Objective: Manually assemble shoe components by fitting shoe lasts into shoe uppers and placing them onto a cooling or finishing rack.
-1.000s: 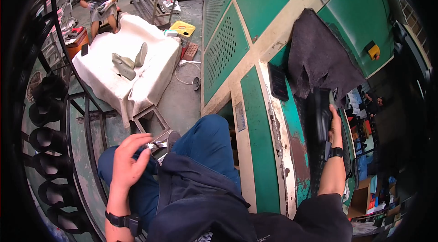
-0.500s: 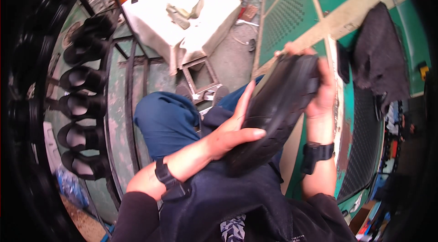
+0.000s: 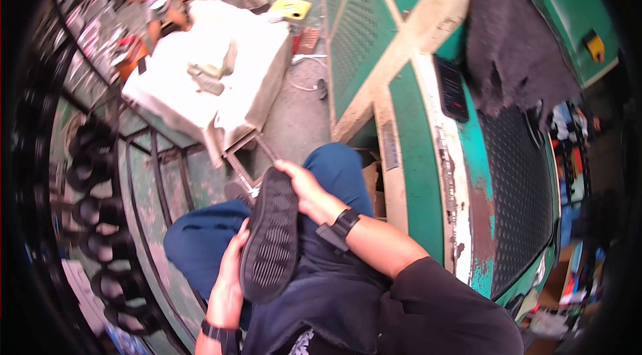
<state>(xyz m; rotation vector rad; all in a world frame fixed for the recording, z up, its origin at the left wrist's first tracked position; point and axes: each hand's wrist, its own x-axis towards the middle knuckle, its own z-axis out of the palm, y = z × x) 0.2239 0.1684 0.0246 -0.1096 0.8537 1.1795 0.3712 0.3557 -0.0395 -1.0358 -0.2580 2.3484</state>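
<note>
Left hand and right hand grip a black shoe. A white-draped table stands far left, a green machine right.

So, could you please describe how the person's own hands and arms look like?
The left hand and right hand wear no gloves. Each wrist has a black strap; the right strap carries a dark, blocky piece. The right arm has a short, plain black sleeve; the left sleeve is out of view.

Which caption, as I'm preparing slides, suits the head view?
Left grip and right grip hold a black shoe, its ridged sole showing.
</note>
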